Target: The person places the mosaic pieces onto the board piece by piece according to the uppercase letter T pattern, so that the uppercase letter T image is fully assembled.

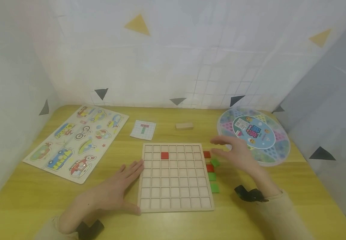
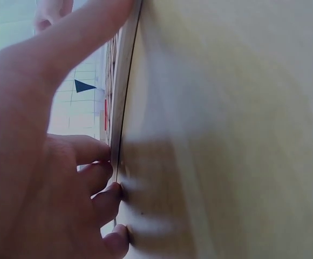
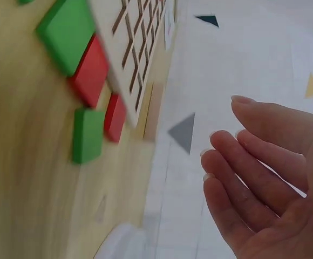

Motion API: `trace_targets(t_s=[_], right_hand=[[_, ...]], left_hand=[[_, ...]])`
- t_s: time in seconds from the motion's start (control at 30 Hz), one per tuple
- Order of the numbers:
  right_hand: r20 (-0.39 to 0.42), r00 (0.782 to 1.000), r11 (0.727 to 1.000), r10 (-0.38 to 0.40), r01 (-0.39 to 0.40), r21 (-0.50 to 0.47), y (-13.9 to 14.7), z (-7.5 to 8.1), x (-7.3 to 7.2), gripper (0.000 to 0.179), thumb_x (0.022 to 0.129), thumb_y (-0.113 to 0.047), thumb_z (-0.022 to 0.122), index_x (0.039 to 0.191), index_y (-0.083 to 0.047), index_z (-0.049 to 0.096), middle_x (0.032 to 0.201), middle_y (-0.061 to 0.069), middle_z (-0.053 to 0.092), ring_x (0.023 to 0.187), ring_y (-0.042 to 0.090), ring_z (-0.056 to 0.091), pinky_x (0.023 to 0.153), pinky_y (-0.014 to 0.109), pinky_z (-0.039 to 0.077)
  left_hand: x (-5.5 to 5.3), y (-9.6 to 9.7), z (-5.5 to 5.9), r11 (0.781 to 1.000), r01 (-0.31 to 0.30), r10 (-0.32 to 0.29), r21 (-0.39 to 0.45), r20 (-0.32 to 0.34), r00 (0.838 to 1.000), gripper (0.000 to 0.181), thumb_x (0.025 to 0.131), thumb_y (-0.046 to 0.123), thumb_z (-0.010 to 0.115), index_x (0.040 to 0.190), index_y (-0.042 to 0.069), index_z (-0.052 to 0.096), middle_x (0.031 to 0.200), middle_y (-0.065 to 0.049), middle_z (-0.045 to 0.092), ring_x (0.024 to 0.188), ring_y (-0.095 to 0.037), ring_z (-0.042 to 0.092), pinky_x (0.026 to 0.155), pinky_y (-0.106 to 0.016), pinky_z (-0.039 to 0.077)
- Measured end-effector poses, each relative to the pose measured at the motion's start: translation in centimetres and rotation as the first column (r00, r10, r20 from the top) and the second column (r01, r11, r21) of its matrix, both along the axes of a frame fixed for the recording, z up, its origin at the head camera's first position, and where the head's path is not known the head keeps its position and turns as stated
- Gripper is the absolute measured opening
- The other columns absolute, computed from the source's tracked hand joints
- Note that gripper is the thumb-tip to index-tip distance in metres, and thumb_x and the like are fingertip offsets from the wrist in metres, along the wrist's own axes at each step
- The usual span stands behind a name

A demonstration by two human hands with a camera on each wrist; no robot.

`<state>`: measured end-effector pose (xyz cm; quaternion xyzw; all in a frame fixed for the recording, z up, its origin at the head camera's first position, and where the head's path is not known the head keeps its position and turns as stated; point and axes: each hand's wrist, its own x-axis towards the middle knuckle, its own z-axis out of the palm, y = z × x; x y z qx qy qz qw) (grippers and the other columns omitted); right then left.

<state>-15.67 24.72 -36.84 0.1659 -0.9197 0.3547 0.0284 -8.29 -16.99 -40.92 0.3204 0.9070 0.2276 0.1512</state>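
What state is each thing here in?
Pale wooden grid: flat, one cell filled
Red square tile: in that cell
Loose red and green square tiles: beside grid
White paper card: flat, pattern up
Wooden picture board: flat, pictures up
Round multicoloured disc: flat, label up
Wooden block: lying lengthwise
Left hand: touching grid
Right hand: empty

Gap between grid board [image 1: 174, 182] and block [image 1: 184, 126]

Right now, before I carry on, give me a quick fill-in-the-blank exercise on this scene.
1. The one tile set in the wooden grid board is ____.
2. The loose tiles beside the board are red and ____.
3. The hand touching the board's edge is the person's ____ one.
4. The paper card shows a pattern shaped like the letter ____.

Missing words: red; green; left; T.
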Motion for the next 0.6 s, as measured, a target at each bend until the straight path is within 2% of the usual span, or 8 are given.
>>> trace_targets(t_s=[0.13, 0.27, 0.43, 0.6], right_hand=[[-0.023, 1.000, 1.000, -0.011, 0.011, -0.009, 1.0, -0.6, -0.1, 0.032, 0.089, -0.025, 0.077, 0.118, -0.010, 0.073, 0.122, 0.008, 0.072, 0.110, 0.030, 0.065, 0.094, 0.056, 0.052], [0.025, 1.000, 1.000, -0.018, 0.018, 0.005, 1.4, -1.4, -0.6, 0.030, 0.090, -0.023, 0.076, 0.118, -0.011, 0.073, 0.124, 0.009, 0.070, 0.111, 0.031, 0.064, 0.095, 0.056, 0.052], [0.126, 0.991, 0.999, -0.037, 0.034, 0.032, 1.4, -2.7, -1.2, 0.029, 0.092, -0.021, 0.073, 0.120, -0.012, 0.071, 0.123, 0.008, 0.071, 0.115, 0.032, 0.063, 0.097, 0.054, 0.052], [0.161, 0.986, 0.999, -0.042, 0.039, 0.021, 1.3, -3.6, -1.5, 0.030, 0.091, -0.021, 0.074, 0.120, -0.012, 0.071, 0.120, 0.006, 0.072, 0.117, 0.032, 0.063, 0.099, 0.052, 0.052]], left_hand=[[0.0, -0.1, 0.0, 1.000, 0.005, -0.005, 0.004, -0.002, 1.000, 0.125, 0.072, 0.078, 0.068, 0.161, 0.008, 0.014, 0.169, -0.007, 0.006, 0.155, -0.033, 0.010, 0.123, -0.060, 0.011], [0.0, -0.1, 0.0, 1.000, 0.004, -0.004, 0.014, -0.001, 1.000, 0.124, 0.073, 0.076, 0.069, 0.161, 0.008, 0.014, 0.169, -0.006, 0.006, 0.155, -0.033, 0.010, 0.123, -0.060, 0.011], [0.0, -0.1, 0.0, 1.000, -0.005, 0.005, 0.005, 0.006, 1.000, 0.125, 0.072, 0.075, 0.071, 0.161, 0.009, 0.014, 0.169, -0.005, 0.005, 0.155, -0.031, 0.008, 0.124, -0.058, 0.009], [0.0, -0.1, 0.1, 1.000, -0.007, 0.007, 0.000, 0.005, 1.000, 0.125, 0.072, 0.074, 0.072, 0.161, 0.010, 0.013, 0.169, -0.005, 0.005, 0.155, -0.031, 0.008, 0.124, -0.058, 0.009]])
